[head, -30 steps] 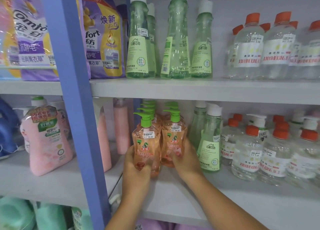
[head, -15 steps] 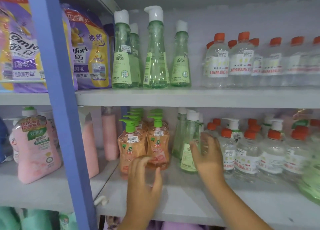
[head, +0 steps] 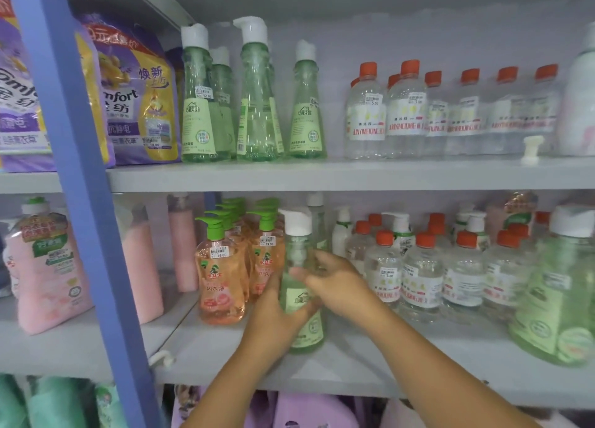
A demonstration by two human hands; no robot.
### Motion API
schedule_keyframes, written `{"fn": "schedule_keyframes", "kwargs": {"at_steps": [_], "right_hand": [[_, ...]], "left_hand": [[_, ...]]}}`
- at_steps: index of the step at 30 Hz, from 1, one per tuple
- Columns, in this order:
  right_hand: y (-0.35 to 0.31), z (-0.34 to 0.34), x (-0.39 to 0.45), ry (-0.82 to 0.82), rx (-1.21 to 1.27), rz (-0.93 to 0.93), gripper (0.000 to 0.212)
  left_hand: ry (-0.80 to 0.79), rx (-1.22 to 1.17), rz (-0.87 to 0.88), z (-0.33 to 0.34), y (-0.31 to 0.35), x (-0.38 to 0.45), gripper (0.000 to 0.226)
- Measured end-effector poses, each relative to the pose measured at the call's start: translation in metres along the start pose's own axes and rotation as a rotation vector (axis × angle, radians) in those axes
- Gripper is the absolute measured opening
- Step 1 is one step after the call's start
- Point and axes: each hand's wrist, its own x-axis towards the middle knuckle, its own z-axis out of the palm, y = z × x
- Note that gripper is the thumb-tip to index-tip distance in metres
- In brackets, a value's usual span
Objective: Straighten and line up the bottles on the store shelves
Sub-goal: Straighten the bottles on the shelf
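Observation:
A tall green bottle (head: 301, 326) with a white cap stands on the middle shelf (head: 354, 366), near its front edge. My left hand (head: 277, 311) grips its left side and lower body. My right hand (head: 331, 281) wraps its fingers over the front and right of the same bottle. Two rows of orange pump bottles (head: 220, 276) with green pumps stand just left of it. A second green bottle (head: 317, 221) stands behind it. Clear bottles with orange caps (head: 421, 276) fill the shelf to the right.
The upper shelf (head: 322, 173) holds green bottles (head: 257, 105), clear orange-capped bottles (head: 367, 115) and purple softener bags (head: 135, 99). A blue upright post (head: 83, 202) divides the bays. Pink bottles (head: 45, 266) stand at the left, a large green bottle (head: 557, 295) at the right.
Both hands left the orange pump bottles and moved right. They now hold the front green bottle, which stands nearer the shelf's front edge. The view has tilted up and shifted right.

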Motion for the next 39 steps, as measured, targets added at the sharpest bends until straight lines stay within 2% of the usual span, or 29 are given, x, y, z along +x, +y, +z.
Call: {"fn": "schedule_keyframes", "kwargs": {"at_steps": [2,5,7,9,11,14,19,23,27,30,35,39], "right_hand": [[0.000,-0.007,0.006,0.016,0.099,0.026,0.034],[0.012,-0.020,0.036,0.277,0.038,0.066,0.026],[0.017,-0.023,0.059,0.358,0.000,0.057,0.037],[0.018,-0.021,0.082,0.370,-0.084,0.063,0.048],[0.013,-0.012,0.106,0.334,-0.175,0.090,0.050],[0.009,0.003,0.139,0.328,-0.201,0.117,0.044],[0.020,0.011,0.158,0.444,-0.289,0.081,0.031],[0.011,0.015,0.140,0.403,-0.321,0.071,0.025],[0.001,0.008,0.073,0.355,-0.269,-0.018,0.020],[-0.002,-0.005,0.013,0.287,-0.210,0.001,0.031],[0.014,-0.017,-0.055,0.297,0.141,-0.033,0.039],[0.014,-0.016,-0.068,0.314,0.048,-0.020,0.055]], "left_hand": [[0.021,-0.024,-0.024,-0.007,-0.001,-0.011,0.052],[0.039,-0.088,-0.091,-0.022,-0.004,-0.020,0.052],[0.046,-0.086,-0.104,-0.027,-0.002,-0.020,0.054],[0.025,-0.095,-0.107,-0.029,0.000,-0.019,0.057],[0.008,-0.108,-0.119,-0.032,-0.001,-0.020,0.059],[0.021,-0.101,-0.134,-0.038,-0.008,-0.020,0.060],[0.015,-0.097,-0.124,-0.042,-0.012,-0.014,0.055],[0.011,-0.072,-0.111,-0.049,-0.014,-0.009,0.053],[0.016,-0.063,-0.091,-0.051,-0.020,-0.009,0.049],[0.007,-0.057,-0.088,-0.052,-0.023,-0.010,0.047],[-0.062,-0.064,-0.073,-0.055,-0.021,-0.009,0.048],[-0.091,-0.058,-0.074,-0.049,-0.019,-0.012,0.052]]}}
